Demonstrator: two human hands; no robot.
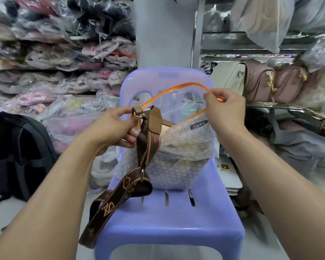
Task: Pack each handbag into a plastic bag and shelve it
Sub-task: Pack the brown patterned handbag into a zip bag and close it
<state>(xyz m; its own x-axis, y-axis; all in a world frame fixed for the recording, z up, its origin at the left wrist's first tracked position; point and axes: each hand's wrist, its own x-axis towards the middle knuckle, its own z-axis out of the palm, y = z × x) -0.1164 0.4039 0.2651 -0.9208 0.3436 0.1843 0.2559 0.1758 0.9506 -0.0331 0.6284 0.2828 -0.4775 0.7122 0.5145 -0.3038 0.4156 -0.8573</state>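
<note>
Purple chair (167, 222) bears one handbag (176, 162), one plastic bag (178, 104).

Brown strap (118, 196): woven letters, seemingly "SA"; dark label (199, 125) on handbag (176, 166): text unreadable

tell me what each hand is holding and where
Both hold the plastic bag by its orange rim: left hand pinches the left end, right hand the right end.

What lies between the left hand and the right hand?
Head view: the open orange-rimmed mouth of the plastic bag spans left hand to right hand; the brown strap sticks out.
</note>
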